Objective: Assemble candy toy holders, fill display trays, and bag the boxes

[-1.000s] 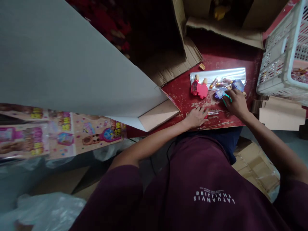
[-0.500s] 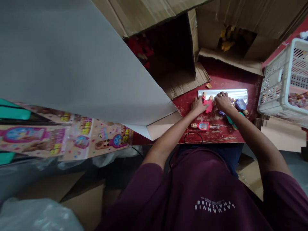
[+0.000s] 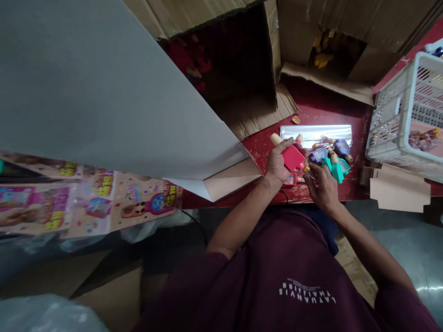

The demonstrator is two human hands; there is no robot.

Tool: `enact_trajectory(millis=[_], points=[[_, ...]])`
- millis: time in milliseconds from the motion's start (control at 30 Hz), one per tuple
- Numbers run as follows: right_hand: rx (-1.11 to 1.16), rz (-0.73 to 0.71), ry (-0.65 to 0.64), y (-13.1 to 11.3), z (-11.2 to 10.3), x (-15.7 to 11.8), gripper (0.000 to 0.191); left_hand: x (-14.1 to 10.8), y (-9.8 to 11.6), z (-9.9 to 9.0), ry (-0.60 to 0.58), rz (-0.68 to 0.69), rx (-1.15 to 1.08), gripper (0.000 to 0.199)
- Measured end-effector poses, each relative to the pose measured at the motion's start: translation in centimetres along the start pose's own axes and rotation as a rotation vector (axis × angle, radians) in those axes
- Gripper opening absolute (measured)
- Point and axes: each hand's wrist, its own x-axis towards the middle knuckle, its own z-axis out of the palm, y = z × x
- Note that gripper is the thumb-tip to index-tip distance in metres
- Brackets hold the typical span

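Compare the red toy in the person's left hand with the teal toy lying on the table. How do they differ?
The red toy is lifted off the table, gripped in the left hand; the teal toy lies on the red table, just beyond the right hand. The red toy looks larger and blockier than the teal toy. Both are small plastic pieces with a tan cap.

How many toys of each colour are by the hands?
Red toy, in the left hand: 1
Blue toys: 2
Green toys, beside the right hand: 2
Total: 5; the small clear tubes are too blurred to count.
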Motion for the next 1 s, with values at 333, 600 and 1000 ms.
enact_trajectory(millis=[333,600,1000], points=[[-0.105,-0.023,0.107,-0.5,0.1,-3.8,0.034,-4.6,-2.2,2.6,0.137,0.147,-0.047,0.022],[-0.021,-0.115,0.177,-0.5,-0.3,-4.1,0.046,-5.2,-2.1,2.7,0.095,0.172,-0.013,0.02],[-0.183,-0.049,0.142,-1.9,-0.8,-4.0,0.036,-5.6,-2.3,2.7,0.105,0.209,0.018,0.023]])
